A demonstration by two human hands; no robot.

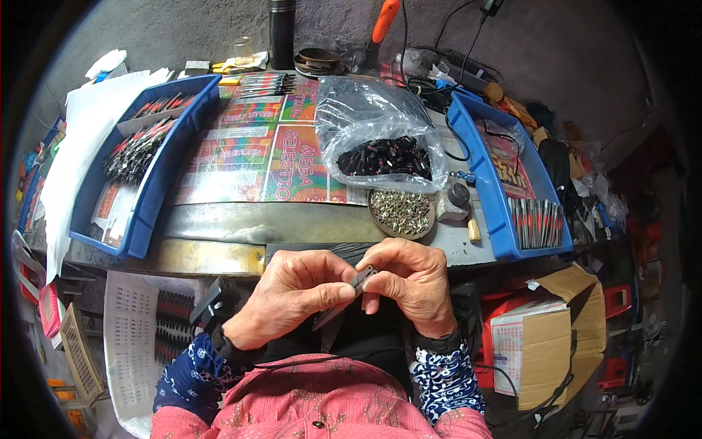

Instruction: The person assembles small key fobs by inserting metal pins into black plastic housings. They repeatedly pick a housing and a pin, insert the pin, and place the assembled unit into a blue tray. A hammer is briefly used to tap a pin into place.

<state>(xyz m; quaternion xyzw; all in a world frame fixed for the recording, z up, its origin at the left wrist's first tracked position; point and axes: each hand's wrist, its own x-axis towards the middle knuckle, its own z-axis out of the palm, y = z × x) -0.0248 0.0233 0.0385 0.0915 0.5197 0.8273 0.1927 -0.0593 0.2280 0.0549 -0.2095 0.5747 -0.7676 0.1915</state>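
Note:
My left hand (296, 296) and my right hand (409, 285) meet in front of my lap, just off the near edge of the bench. Both pinch a flat, narrow grey metal piece (333, 315) between thumb and fingers. Small holes show at its upper end; its lower part slants down to the left, and fingers hide some of it. Just beyond the right hand is a round dish (374, 222) heaped with small brass-coloured fittings (401, 210). Behind it, a clear plastic bag (344, 102) lies open with many small black pieces (385, 157) inside.
A blue tray (150, 208) of black-and-red slim items stands at left, another blue tray (504, 219) at right. A small dark-capped jar (455, 201) stands beside the dish. Below are a white basket (124, 314) at left and a cardboard box (545, 344) at right.

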